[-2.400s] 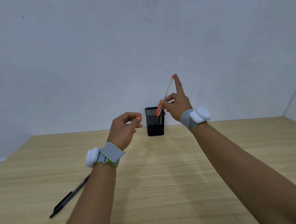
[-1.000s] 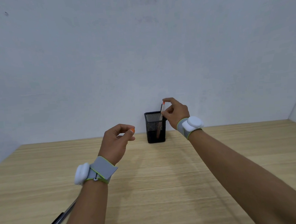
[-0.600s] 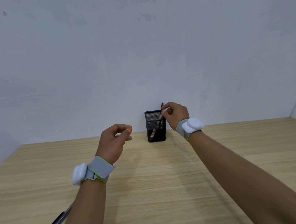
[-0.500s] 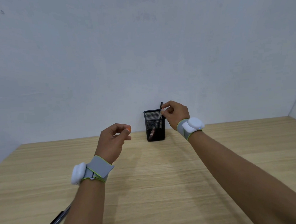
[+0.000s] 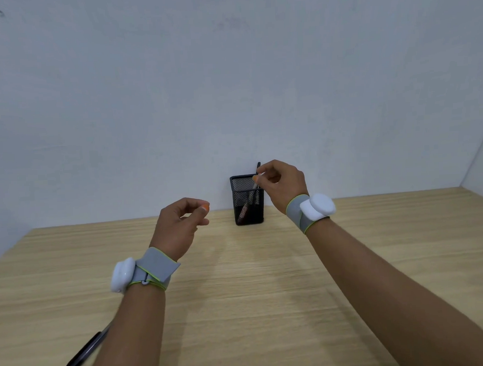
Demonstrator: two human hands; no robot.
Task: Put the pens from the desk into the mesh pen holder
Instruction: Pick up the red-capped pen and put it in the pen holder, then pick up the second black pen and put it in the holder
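The black mesh pen holder [image 5: 248,207] stands at the desk's far edge against the wall. An orange-and-clear pen [image 5: 246,209] leans inside it, lower end to the left. My right hand [image 5: 282,185] hovers at the holder's upper right rim, thumb and forefinger pinched at the pen's top end. A black pen tip [image 5: 258,165] pokes up from the holder behind my fingers. My left hand [image 5: 178,228] floats left of the holder, fingers loosely curled with nothing in them and an orange spot at the thumb tip. Another black pen [image 5: 84,356] lies on the desk at the lower left, partly hidden by my left forearm.
The wooden desk [image 5: 268,293] runs back to a plain white wall. A second wall closes the far right corner [image 5: 482,156]. Both wrists carry grey straps with white pods.
My right hand has lowered the orange pen from above the holder down into it; the pen now leans inside. My left hand stayed put. The view has tilted up slightly.
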